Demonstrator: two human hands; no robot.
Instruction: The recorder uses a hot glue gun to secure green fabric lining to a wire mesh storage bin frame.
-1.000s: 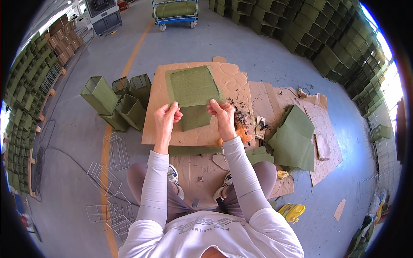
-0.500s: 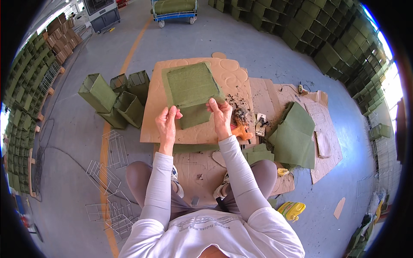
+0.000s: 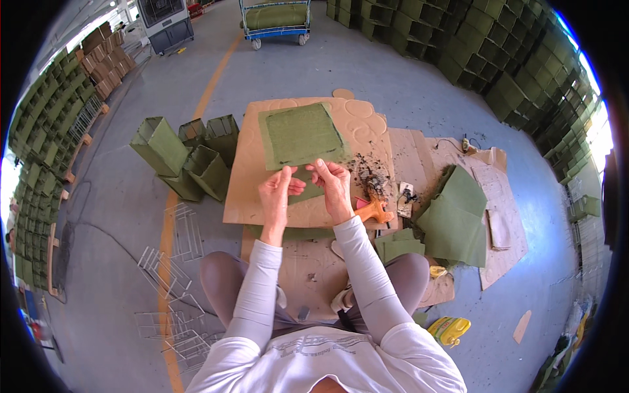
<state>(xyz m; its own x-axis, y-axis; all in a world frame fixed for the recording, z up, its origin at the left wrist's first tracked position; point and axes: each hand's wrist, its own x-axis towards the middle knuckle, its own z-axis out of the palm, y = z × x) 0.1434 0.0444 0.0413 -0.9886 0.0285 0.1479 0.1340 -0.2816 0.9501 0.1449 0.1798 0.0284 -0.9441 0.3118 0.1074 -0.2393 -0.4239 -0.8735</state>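
Note:
A green felt piece (image 3: 304, 134) with a paler border and dark marks along its edges lies flat on the cardboard-topped work surface (image 3: 249, 203). Below its near edge, another green piece (image 3: 308, 191) shows partly behind my hands. My left hand (image 3: 278, 196) is just nearer me than the felt, thumb raised and fingers loosely bent apart, with nothing visible in it. Close beside it on the right, my right hand (image 3: 333, 188) has thumb and forefinger pinched together at the felt's near edge. Whatever is between those fingertips is too small to make out.
An orange-handled tool (image 3: 375, 211) and black scraps (image 3: 372, 180) lie at the right. Green sheets (image 3: 452, 216) are heaped beyond. Green open boxes (image 3: 160, 147) stand left, with wire frames (image 3: 164, 272) on the floor. A yellow bottle (image 3: 449, 330) lies near my right knee.
The felt piece, held by its near corners before, now lies on the cardboard. Both hands have let go of those corners and come closer together. The whole view has shifted slightly.

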